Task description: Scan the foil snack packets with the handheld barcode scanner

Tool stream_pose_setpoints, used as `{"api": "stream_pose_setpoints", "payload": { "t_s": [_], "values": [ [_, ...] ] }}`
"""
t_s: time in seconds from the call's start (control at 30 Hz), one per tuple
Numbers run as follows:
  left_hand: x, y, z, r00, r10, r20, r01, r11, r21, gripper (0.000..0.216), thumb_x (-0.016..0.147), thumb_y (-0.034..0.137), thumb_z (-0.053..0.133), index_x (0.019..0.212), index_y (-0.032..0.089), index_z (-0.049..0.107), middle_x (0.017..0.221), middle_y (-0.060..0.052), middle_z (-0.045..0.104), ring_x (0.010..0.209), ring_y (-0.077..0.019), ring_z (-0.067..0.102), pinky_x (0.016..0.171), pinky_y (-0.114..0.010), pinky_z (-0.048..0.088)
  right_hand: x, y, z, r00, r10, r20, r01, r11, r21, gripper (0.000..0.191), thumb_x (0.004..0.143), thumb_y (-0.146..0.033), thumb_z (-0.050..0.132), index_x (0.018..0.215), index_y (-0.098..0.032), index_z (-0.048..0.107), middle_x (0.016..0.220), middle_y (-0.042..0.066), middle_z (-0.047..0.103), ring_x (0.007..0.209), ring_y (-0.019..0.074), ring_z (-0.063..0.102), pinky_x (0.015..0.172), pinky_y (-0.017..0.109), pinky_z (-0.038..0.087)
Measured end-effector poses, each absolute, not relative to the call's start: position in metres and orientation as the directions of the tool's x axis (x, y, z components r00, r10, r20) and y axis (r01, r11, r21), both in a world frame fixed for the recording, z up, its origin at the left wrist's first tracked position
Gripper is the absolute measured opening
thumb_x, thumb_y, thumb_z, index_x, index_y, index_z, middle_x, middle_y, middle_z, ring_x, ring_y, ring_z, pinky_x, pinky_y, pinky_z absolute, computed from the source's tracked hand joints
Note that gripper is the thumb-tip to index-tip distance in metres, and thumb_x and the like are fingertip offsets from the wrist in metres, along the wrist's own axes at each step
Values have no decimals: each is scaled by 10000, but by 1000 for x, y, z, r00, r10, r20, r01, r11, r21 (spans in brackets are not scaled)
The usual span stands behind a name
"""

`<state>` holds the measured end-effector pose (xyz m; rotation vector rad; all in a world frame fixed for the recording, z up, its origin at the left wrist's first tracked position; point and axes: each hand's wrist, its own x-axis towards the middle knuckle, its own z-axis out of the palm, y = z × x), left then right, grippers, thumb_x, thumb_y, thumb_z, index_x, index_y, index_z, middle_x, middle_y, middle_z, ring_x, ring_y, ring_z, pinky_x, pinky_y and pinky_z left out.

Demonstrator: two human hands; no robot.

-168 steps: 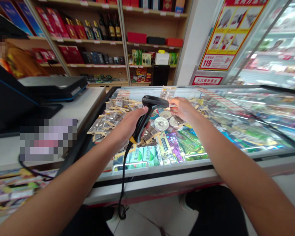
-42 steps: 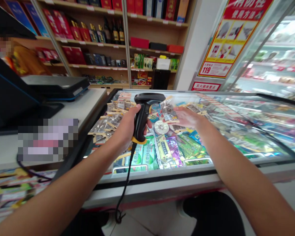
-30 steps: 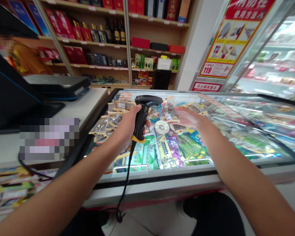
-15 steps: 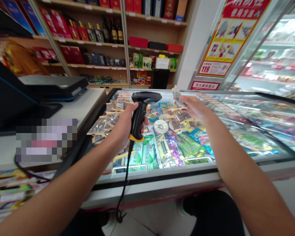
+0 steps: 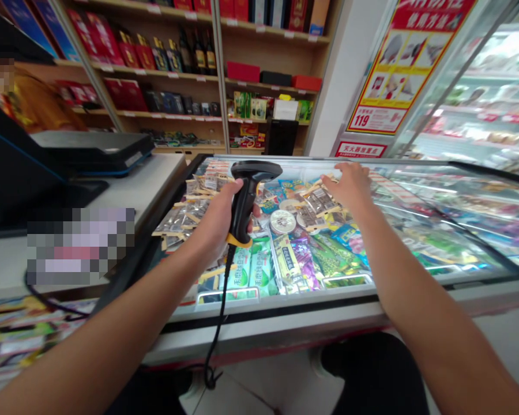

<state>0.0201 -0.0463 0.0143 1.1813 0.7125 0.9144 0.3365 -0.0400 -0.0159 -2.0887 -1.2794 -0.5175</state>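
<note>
My left hand (image 5: 221, 222) is wrapped round the grip of a black barcode scanner (image 5: 242, 210) with yellow trim. The scanner is upright over the freezer, and its black cable (image 5: 221, 314) hangs down in front. My right hand (image 5: 350, 183) hovers at the far side of the chest freezer (image 5: 285, 315), thumb and fingers apart, with nothing visible in it. Nearest to it are brown-and-clear snack packets (image 5: 320, 200). A round white-lidded tub (image 5: 282, 222), green ice-cream packs (image 5: 262, 268) and a purple packet (image 5: 303, 262) lie nearer me.
To the left a counter (image 5: 155, 184) carries a flat black scale-like device (image 5: 97, 151) and a dark screen (image 5: 17, 161). Behind the freezer stand shelves (image 5: 190, 120) of bottles and boxes. A person in an orange-brown top (image 5: 45, 104) is at the far left.
The small whitish packet that was between my right fingers is no longer in them. That hand has moved right and its fingers have spread. My left hand and the scanner have stayed nearly still.
</note>
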Motion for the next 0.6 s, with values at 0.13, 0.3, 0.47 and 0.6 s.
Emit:
{"api": "stream_pose_setpoints", "payload": {
  "t_s": [0.13,0.3,0.47,0.6],
  "values": [
    [20,-44,13,446,895,15,-238,102,966,362,916,503,469,913,168,604,596,-14,629,386,-110,500,384,-219,379,278,-34,-25,171,798,578,930,64,-363,337,911,-406,570,1148,-191,675,1100,139,688,1067,309,621,996,478,462],
    [20,-39,10,451,892,45,-258,82,963,367,918,498,459,908,166,615,581,-6,626,388,-111,505,382,-216,386,225,-21,-56,-22,866,500,934,197,-298,487,941,-426,541,1341,-154,598,1313,170,635,1272,321,544,1120,482,369],
    [19,-35,8,436,899,53,-272,75,960,381,909,530,485,899,169,607,575,-5,617,372,-111,495,365,-214,362,226,14,-73,105,906,411,931,55,-360,482,968,-398,492,1382,-158,557,1292,173,659,1280,325,553,1117,506,369],
    [18,-35,8,449,893,24,-258,104,960,374,926,514,462,921,168,604,575,-1,611,369,-111,490,356,-212,354,236,49,-70,226,933,280,840,-41,-541,316,936,-328,529,1188,-182,651,1184,153,713,1133,300,651,981,434,484]
  ]
}}
